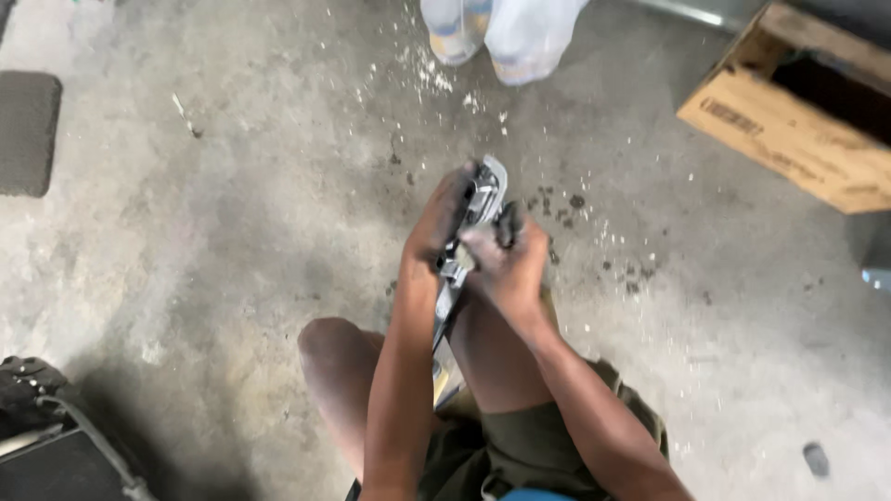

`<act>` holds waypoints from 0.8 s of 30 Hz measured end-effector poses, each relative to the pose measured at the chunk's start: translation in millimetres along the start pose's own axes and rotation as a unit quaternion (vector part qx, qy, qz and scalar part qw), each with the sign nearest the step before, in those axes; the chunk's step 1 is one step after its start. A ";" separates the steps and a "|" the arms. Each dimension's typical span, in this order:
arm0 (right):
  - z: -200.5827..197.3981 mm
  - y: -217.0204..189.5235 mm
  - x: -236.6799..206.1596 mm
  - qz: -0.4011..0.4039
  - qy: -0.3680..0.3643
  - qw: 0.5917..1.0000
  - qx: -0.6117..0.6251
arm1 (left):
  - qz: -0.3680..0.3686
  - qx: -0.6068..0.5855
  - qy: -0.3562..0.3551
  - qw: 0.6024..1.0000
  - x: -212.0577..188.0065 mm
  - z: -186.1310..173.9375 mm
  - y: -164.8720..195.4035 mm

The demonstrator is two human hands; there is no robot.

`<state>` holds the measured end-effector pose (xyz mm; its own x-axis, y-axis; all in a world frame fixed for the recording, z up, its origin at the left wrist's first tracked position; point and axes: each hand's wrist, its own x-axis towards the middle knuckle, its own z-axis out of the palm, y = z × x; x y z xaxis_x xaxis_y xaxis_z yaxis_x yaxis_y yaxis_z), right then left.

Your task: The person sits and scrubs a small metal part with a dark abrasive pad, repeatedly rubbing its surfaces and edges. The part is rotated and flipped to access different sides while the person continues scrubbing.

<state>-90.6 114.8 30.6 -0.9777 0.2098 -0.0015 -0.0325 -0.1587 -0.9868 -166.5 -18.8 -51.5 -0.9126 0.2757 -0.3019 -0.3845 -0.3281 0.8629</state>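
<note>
A: Where is the metal part (475,209)?

B: Held upright over the concrete floor (213,213), between the person's knees. Its long body runs down behind the forearms toward the lap, and the rounded top end points away from the person.

A: And the hands?

B: The left hand (436,223) wraps the upper part from its side, fingers (457,190) curled round the edge near the top. The right hand (506,264) grips just beside it, closed on the part with something small and dark under the thumb; I cannot tell what that is.

A: How would it handle?

B: I judge it stiff and fairly heavy, being shiny cast or pressed metal, with hard edges. It looks grimy, and both hands are dark with dirt, so it may be slippery. It does not seem fragile. The safest hold seems to be around the narrow middle with one hand, while the other steadies the top.

A: Anything nearby?

B: A cardboard box (789,130) stands well apart at the upper right, a white plastic bag (520,32) lies ahead, a dark mat (26,130) lies to the left, and pale chips (432,74) are scattered over the floor.
</note>
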 end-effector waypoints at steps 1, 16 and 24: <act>-2.2 2.2 -8.9 -0.015 -0.021 1.000 0.015 | -0.006 0.025 0.007 1.000 -5.0 0.0 -1.2; -0.5 36.1 -4.0 -0.063 0.015 0.991 0.119 | 0.027 -0.032 -0.034 0.999 -20.3 -1.2 -6.1; 7.1 31.4 3.7 -0.087 0.035 0.995 0.042 | -0.005 0.018 0.023 1.000 -0.6 -5.1 -3.2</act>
<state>-96.7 103.7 0.8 -0.9393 0.3071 0.1531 -0.2193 -0.1940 -0.9562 -165.4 -22.5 -56.1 -0.9146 0.2360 -0.3283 -0.3890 -0.2927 0.8735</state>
